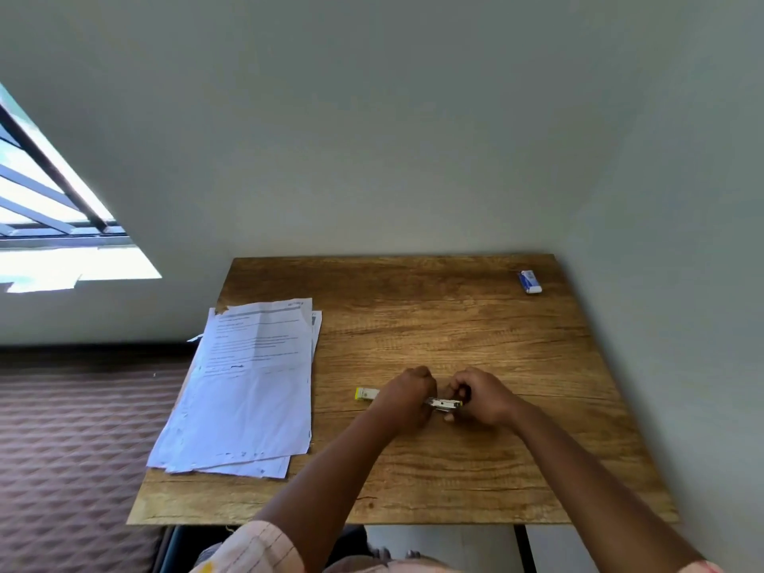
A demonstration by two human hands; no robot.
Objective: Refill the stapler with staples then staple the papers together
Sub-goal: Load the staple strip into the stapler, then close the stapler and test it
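Head view: both hands meet over the middle of the wooden surface, left hand and right hand each with a curled grip on the stapler. Yellow staple box lies just left; papers at the left edge.

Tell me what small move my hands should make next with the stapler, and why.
Probably finish seating the staples and close the stapler. Both the left hand and right hand grip it, its metal channel showing, while the papers lie unstapled.
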